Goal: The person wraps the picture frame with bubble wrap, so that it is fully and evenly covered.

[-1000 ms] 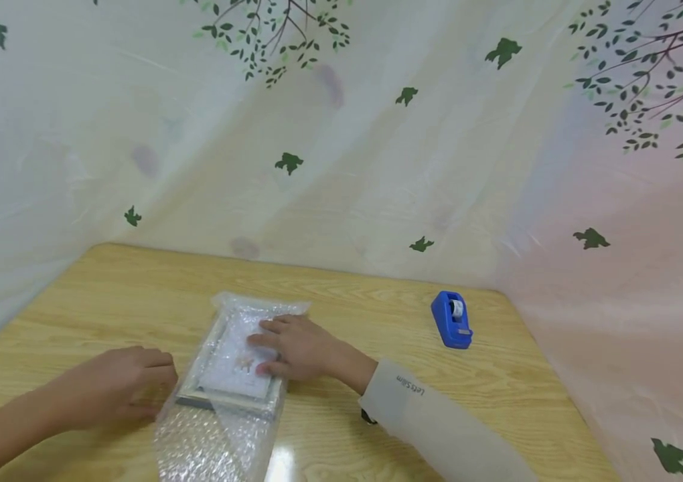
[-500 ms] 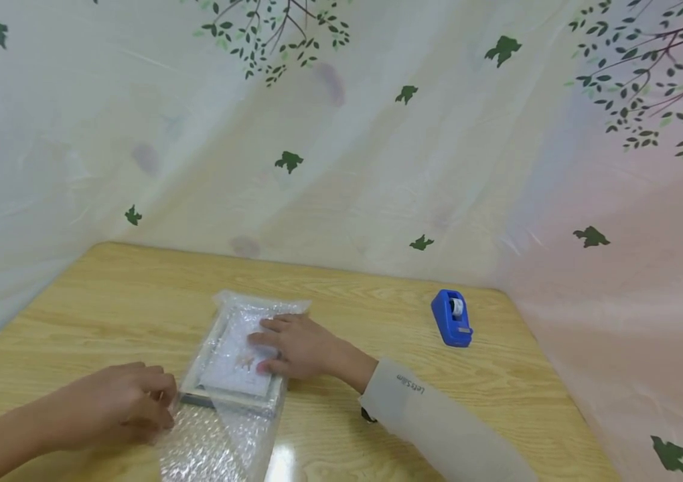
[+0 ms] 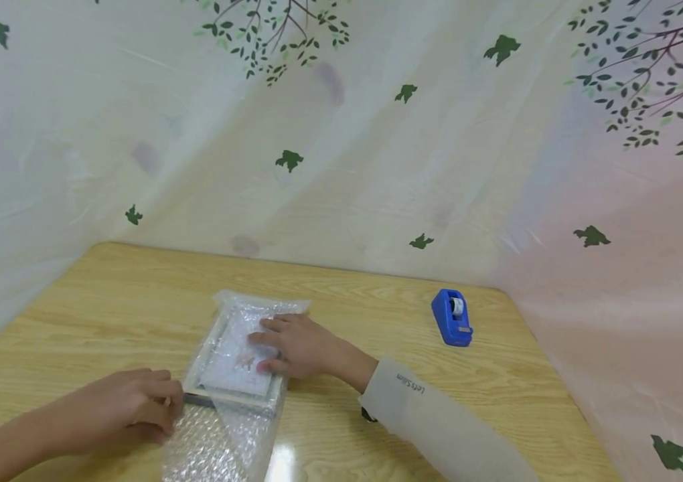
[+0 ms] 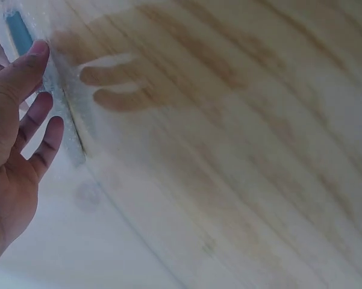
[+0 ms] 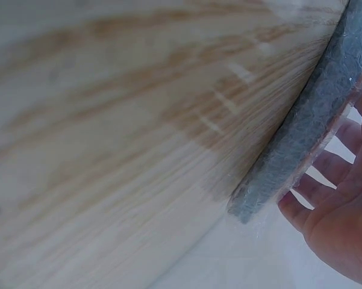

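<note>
The pale rectangular picture frame (image 3: 236, 368) lies flat on the light wood-grain tabletop (image 3: 371, 308), left of centre, covered by clear plastic bubble wrap (image 3: 203, 445). The wrap extends past the frame's near edge toward the person and out of the head view. The bare right hand (image 3: 305, 348), below a light grey lettered sleeve (image 3: 432, 422), rests on the covered frame — fingers spread, grasping nothing. The bare left hand (image 3: 127, 405) is at the near-left corner, fingers bent beside the wrap's edge — whether they grasp it cannot be determined. A blue plastic tape dispenser (image 3: 452, 318) stands well apart, toward the far right corner.
</note>
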Demonstrator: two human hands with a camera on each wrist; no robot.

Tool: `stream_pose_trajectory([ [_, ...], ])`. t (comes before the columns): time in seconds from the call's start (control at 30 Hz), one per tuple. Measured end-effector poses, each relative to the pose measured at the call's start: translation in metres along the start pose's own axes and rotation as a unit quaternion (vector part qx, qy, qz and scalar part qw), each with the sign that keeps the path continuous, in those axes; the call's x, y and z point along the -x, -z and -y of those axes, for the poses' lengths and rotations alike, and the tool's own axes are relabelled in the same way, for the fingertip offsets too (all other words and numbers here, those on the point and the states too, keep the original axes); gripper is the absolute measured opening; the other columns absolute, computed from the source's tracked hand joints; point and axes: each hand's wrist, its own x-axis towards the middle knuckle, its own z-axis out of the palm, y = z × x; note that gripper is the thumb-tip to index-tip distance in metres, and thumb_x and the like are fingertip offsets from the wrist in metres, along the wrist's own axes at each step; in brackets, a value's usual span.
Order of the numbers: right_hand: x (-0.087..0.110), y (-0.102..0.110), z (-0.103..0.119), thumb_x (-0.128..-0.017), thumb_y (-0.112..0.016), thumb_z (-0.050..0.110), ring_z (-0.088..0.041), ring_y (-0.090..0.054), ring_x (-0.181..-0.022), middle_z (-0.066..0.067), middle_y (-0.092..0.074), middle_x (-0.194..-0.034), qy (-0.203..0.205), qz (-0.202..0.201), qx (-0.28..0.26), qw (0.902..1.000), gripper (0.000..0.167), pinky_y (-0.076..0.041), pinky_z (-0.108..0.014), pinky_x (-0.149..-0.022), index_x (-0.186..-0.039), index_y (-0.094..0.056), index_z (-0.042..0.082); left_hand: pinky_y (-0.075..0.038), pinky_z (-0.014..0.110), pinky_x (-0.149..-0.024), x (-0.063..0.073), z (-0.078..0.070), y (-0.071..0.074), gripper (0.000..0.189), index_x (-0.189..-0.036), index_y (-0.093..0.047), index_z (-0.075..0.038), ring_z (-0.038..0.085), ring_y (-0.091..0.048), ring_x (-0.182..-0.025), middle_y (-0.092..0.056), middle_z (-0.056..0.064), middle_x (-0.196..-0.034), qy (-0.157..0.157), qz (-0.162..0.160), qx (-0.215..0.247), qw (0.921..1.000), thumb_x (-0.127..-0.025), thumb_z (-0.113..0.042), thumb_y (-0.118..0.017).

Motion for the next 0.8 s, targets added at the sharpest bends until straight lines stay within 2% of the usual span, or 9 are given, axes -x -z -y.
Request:
stream_pose_trajectory([
  [0.1,0.0002,-0.0007,-0.0008,-0.106,-0.043,0.055,-0.029,-0.034,-0.15,-0.011,-0.037,-0.162,-0.001,-0.002,0.001,1.0,0.059,-0.026,-0.045,-0.121,-0.157,-0.042,0.025,-0.038,0.007,-0.076,-0.0018,-0.0022,-0.0003,0.019,-0.089,-0.068,-0.032,-0.005,-0.048,-0.088,-0.059,-0.021,-0.103,0.012,0.025,-0.005,0.9996,-0.085,-0.019,-0.082],
  [0.2,0.0003,-0.0011,-0.0014,-0.106,-0.043,0.055,-0.029,-0.034,-0.15,-0.011,-0.037,-0.162,-0.002,-0.003,-0.001,1.0,0.059,-0.026,-0.045,-0.121,-0.157,-0.042,0.025,-0.037,0.006,-0.075,-0.0029,-0.0052,0.0009,0.024,-0.088,-0.065,-0.033,-0.005,-0.047,-0.088,-0.058,-0.022,-0.103,0.028,0.045,0.008,0.9985,-0.084,-0.015,-0.081],
  [0.3,0.0005,-0.0016,-0.0019,-0.106,-0.043,0.055,-0.029,-0.033,-0.15,-0.011,-0.036,-0.162,-0.004,-0.001,-0.004,1.0,0.059,-0.026,-0.045,-0.121,-0.157,-0.042,0.025,-0.037,0.005,-0.076,-0.003,-0.0083,0.0025,0.021,-0.085,-0.066,-0.036,-0.007,-0.048,-0.088,-0.057,-0.025,-0.103,0.048,0.042,0.045,0.997,-0.081,-0.028,-0.084],
  [0.43,0.0009,-0.0019,-0.0025,-0.106,-0.042,0.055,-0.029,-0.032,-0.151,-0.011,-0.036,-0.163,-0.007,0.003,-0.005,1.0,0.06,-0.026,-0.045,-0.121,-0.158,-0.041,0.025,-0.04,0.005,-0.078,-0.005,-0.0095,0.0021,0.019,-0.088,-0.071,-0.037,-0.009,-0.051,-0.088,-0.058,-0.027,-0.101,0.051,0.03,0.071,0.9957,-0.078,-0.038,-0.086],
  [0.53,0.001,-0.0014,-0.0023,-0.106,-0.042,0.056,-0.029,-0.032,-0.151,-0.011,-0.035,-0.163,-0.007,0.003,-0.005,1.0,0.06,-0.026,-0.045,-0.121,-0.158,-0.041,0.025,-0.04,0.005,-0.078,-0.0067,-0.0077,0.0004,0.017,-0.09,-0.073,-0.036,-0.009,-0.052,-0.087,-0.06,-0.027,-0.099,0.041,0.026,0.078,0.9957,-0.08,-0.03,-0.086],
  [0.7,0.0012,0.0009,-0.0006,-0.106,-0.042,0.055,-0.029,-0.032,-0.15,-0.011,-0.036,-0.163,-0.003,0.001,-0.005,1.0,0.059,-0.025,-0.045,-0.121,-0.157,-0.041,0.025,-0.04,0.005,-0.078,-0.0079,-0.0057,-0.0011,0.013,-0.088,-0.073,-0.034,-0.008,-0.051,-0.088,-0.06,-0.026,-0.097,0.028,0.021,0.083,0.9959,-0.084,-0.026,-0.083],
  [0.8,0.0011,0.0011,0.0,-0.106,-0.043,0.054,-0.029,-0.033,-0.15,-0.012,-0.036,-0.162,-0.002,0.001,-0.005,1.0,0.059,-0.025,-0.045,-0.122,-0.157,-0.042,0.024,-0.039,0.005,-0.078,-0.0092,-0.0091,-0.0005,0.02,-0.091,-0.068,-0.034,-0.008,-0.051,-0.088,-0.058,-0.026,-0.097,0.042,0.028,0.086,0.995,-0.086,-0.019,-0.081],
])
